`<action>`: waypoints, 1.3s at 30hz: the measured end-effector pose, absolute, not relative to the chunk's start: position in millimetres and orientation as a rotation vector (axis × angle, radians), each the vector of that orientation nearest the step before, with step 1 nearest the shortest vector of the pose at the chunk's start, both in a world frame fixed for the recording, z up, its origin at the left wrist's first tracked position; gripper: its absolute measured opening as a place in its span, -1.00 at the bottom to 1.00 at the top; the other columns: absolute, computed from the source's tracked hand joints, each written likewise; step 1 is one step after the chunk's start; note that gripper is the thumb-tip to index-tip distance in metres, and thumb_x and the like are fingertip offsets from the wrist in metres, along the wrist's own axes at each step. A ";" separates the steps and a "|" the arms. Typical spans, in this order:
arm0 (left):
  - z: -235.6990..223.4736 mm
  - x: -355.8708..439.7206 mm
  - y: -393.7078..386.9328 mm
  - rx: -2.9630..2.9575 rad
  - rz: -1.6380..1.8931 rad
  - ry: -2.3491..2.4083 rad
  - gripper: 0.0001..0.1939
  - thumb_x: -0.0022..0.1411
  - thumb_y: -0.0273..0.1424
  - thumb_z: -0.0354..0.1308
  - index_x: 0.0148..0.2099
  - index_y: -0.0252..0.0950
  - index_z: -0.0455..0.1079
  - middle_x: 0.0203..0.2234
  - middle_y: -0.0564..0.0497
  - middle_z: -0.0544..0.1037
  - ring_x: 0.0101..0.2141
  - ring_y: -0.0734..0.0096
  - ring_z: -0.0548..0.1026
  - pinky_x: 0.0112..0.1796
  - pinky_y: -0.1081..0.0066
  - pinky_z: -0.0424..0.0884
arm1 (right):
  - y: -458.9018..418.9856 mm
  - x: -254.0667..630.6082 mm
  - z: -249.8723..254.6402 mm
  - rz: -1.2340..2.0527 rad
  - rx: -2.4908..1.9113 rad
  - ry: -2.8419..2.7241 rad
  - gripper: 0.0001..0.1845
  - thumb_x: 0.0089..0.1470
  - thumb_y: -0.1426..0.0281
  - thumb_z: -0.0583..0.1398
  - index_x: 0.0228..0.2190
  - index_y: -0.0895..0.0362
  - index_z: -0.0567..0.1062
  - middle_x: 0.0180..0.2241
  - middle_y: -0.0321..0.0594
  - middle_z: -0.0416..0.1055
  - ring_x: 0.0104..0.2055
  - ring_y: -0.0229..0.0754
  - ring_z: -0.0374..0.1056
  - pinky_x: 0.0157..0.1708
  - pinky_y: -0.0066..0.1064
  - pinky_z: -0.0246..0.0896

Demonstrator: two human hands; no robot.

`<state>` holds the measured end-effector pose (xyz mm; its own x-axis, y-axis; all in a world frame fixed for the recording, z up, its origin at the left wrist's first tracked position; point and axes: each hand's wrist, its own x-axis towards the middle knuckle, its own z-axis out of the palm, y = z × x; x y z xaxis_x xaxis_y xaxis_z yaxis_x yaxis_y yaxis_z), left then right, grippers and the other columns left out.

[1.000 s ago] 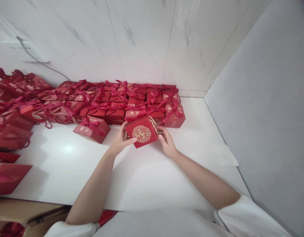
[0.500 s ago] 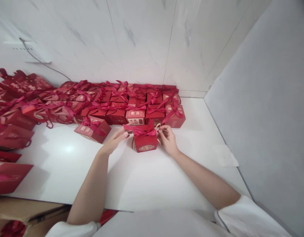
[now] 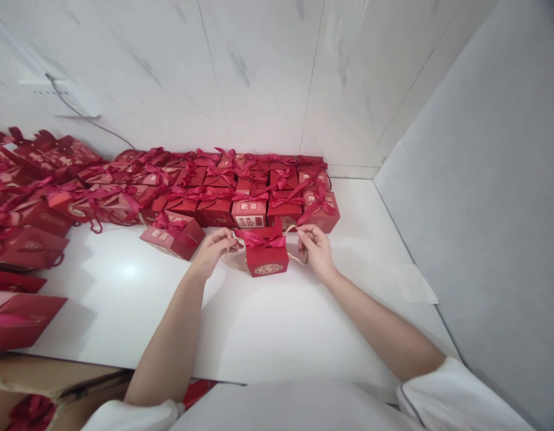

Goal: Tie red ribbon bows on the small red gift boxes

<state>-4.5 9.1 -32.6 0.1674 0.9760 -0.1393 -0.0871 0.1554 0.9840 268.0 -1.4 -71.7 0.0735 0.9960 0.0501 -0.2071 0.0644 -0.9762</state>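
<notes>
A small red gift box (image 3: 266, 260) with a gold round print on its front stands on the white table. A red ribbon bow (image 3: 264, 239) is tied across its top. On its right side, my right hand (image 3: 316, 248) is closed on a twisted cream cord handle (image 3: 296, 258), drawn outward from the box. My left hand (image 3: 215, 251) pinches the matching cord (image 3: 232, 261) on the left side, also pulled away from the box. Left of my left hand sits another red gift box (image 3: 174, 235), turned at an angle.
Rows of red ribboned boxes (image 3: 216, 208) line the marbled wall, with more boxes (image 3: 32, 242) along the left. A grey partition (image 3: 478, 179) bounds the right side. A cardboard carton (image 3: 74, 383) sits below the front table edge. A white paper piece (image 3: 419, 284) lies at right.
My left hand has closed on the left cord and moved it outward. My right hand has shifted right, stretching the right cord out. The box stays nearly in place.
</notes>
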 end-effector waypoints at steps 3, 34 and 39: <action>-18.9 -13.9 7.3 0.816 1.162 0.890 -0.79 0.00 -0.51 0.26 -0.26 -0.30 0.36 -0.61 0.11 0.38 -0.53 0.51 0.42 -0.44 0.53 0.38 | 4.3 280.7 -52.6 1.273 -1.031 -1.000 -0.69 0.00 0.14 0.27 -0.32 0.10 0.43 -0.64 -0.46 0.26 -0.69 -0.37 0.14 -0.69 -0.51 0.01; 3.2 -31.4 1.2 0.774 1.567 0.977 -0.86 0.03 -0.54 0.15 -0.29 -0.31 0.37 -0.61 0.12 0.39 -0.63 0.64 0.36 -0.62 0.69 0.27 | -0.9 352.4 29.8 1.641 -1.026 -1.107 -0.73 0.14 0.13 0.15 -0.33 0.09 0.44 -0.42 -0.25 0.35 -0.37 -0.19 0.35 -0.23 -0.23 0.37; -4.4 -17.4 -3.3 1.637 1.429 1.707 -0.82 0.05 -0.39 0.21 -0.24 -0.28 0.42 -0.31 -0.02 0.52 -0.27 0.35 0.49 -0.31 0.46 0.41 | -5.0 344.3 22.3 1.082 -1.442 -1.690 -0.70 0.12 0.13 0.19 -0.22 0.09 0.46 -0.12 -0.20 0.45 -0.09 -0.12 0.36 -0.04 -0.23 0.21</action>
<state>-17.4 -3.3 -4.4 -0.2520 0.8973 0.3624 0.5146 -0.1929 0.8354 344.3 -5.0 22.3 -0.1762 0.9839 -0.0307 0.4395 0.0507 -0.8968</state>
